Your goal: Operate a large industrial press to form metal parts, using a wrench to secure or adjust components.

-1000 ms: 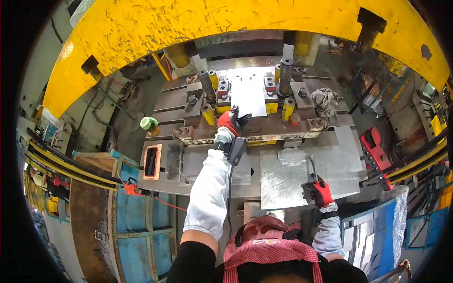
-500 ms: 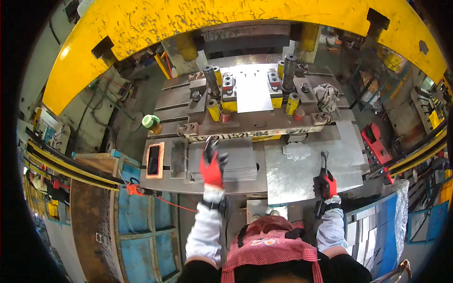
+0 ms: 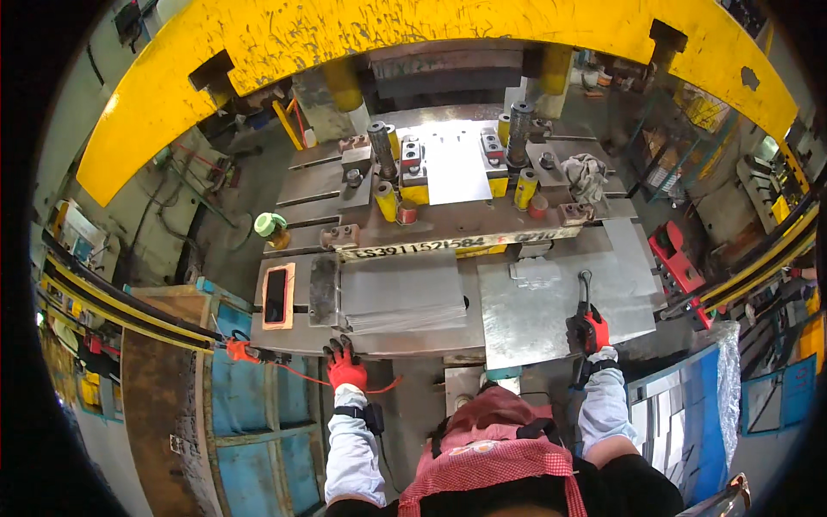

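My left hand (image 3: 345, 365), in a red glove with dark fingertips, is at the table's front edge by the near left corner of a stack of thin grey metal sheets (image 3: 401, 289). Its fingers are spread and hold nothing. My right hand (image 3: 591, 332), gloved alike, is closed around a dark wrench-like tool (image 3: 585, 289) with a round ring head pointing away from me. This tool lies over a large flat metal plate (image 3: 525, 323). Farther off, a bright metal sheet (image 3: 458, 172) rests in the press die (image 3: 416, 172) between its posts.
A yellow press frame (image 3: 388, 30) arches over the far side. On the table's left lie a phone (image 3: 276, 295), a steel block (image 3: 325, 291) and a green-capped bottle (image 3: 269, 226). A rag (image 3: 586, 177) sits far right. Red cable (image 3: 301, 373) runs near my left hand.
My left hand has drawn back from over the sheet stack toward me and to the left, to the table edge. My right hand keeps its grip on the tool. The view has shifted slightly.
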`<state>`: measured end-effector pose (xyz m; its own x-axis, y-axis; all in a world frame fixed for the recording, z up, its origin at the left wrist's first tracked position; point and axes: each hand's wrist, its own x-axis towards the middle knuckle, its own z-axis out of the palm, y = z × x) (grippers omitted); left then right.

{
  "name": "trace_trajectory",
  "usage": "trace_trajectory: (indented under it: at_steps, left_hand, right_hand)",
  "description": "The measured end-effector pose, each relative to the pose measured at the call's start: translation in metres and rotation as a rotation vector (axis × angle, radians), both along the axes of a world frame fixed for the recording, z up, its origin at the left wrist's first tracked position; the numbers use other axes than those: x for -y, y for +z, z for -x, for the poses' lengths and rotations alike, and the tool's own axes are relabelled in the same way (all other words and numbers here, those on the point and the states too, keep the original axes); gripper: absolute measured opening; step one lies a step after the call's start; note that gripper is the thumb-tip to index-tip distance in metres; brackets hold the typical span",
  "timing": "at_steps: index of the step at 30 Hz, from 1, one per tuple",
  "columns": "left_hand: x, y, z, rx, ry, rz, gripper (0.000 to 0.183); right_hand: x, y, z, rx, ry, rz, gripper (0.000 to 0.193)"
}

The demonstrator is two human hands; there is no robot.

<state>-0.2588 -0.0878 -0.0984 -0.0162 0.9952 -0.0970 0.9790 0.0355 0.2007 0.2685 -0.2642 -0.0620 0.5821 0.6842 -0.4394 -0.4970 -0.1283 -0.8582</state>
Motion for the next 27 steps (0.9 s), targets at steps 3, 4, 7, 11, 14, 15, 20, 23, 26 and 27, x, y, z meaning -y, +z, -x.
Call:
trace_trajectory:
  at_steps: [3,4,7,11,14,15,20,23,26,27]
  left_hand:
    - [-0.006,0.005,-0.003,-0.072,-0.027,-0.006,0.054]
    - [-0.006,0.007,-0.004,-0.085,-0.038,0.007,0.055]
    - [-0.01,0.007,-0.002,-0.11,-0.056,0.005,0.058]
    - [-0.013,-0.005,0.007,-0.117,-0.062,-0.013,0.054]
    - [-0.018,0.005,0.002,-0.122,-0.057,0.084,0.054]
    - [-0.019,0.008,0.001,-0.121,-0.049,0.125,0.054]
    - [-0.016,0.0,0.004,-0.117,-0.05,0.011,0.049]
    - [-0.017,0.004,0.003,-0.12,-0.07,0.009,0.047]
    - [-0.014,0.006,0.004,-0.116,-0.095,0.009,0.047]
    - [-0.014,0.008,0.003,-0.118,-0.105,-0.002,0.048]
  right_hand:
    - [0.002,0.002,-0.002,-0.034,0.04,-0.02,0.017]
    - [0.003,0.002,-0.002,-0.036,0.056,-0.022,0.018]
    - [0.002,-0.002,-0.003,-0.025,0.021,-0.041,0.018]
    - [0.002,-0.009,-0.008,-0.058,0.058,-0.062,0.018]
    - [0.002,-0.011,-0.007,0.004,0.067,-0.041,0.018]
    - [0.002,-0.01,-0.007,-0.01,0.05,-0.051,0.017]
    - [0.0,0.001,0.0,-0.001,-0.004,-0.06,0.016]
    - [0.002,0.0,-0.004,0.007,0.056,0.057,0.02]
    - [0.001,0.003,0.001,-0.002,0.019,-0.053,0.018]
    - [0.001,0.003,0.001,-0.017,0.016,-0.088,0.02]
